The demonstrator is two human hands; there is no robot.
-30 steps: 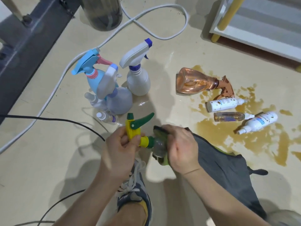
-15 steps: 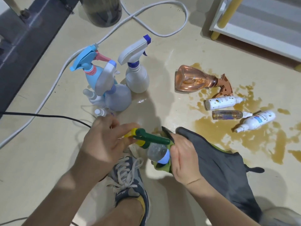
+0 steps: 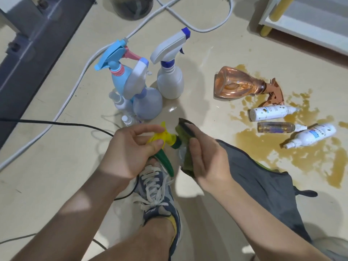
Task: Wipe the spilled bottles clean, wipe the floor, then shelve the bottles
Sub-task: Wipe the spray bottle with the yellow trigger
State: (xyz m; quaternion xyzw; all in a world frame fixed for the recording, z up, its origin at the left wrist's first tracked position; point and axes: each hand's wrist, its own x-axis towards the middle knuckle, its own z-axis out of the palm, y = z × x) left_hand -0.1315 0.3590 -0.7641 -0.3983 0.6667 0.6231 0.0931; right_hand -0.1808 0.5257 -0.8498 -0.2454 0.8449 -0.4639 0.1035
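- Middle of the frame: the left hand (image 3: 130,149) has its fingers curled around the yellow spray head of a small bottle (image 3: 166,138), I think to rotate it.
- The right hand (image 3: 205,161) presses the cloth (image 3: 254,172) closed around the bottle body, so all sides get wiped.
- Upper middle: the standing bottles (image 3: 170,83) look finished and set apart. At the right, the lying bottles (image 3: 267,114) wait in the brown spill (image 3: 250,142).
- Half a second ago the green trigger (image 3: 165,162) pointed right. Now it points down at the shoe (image 3: 156,187).
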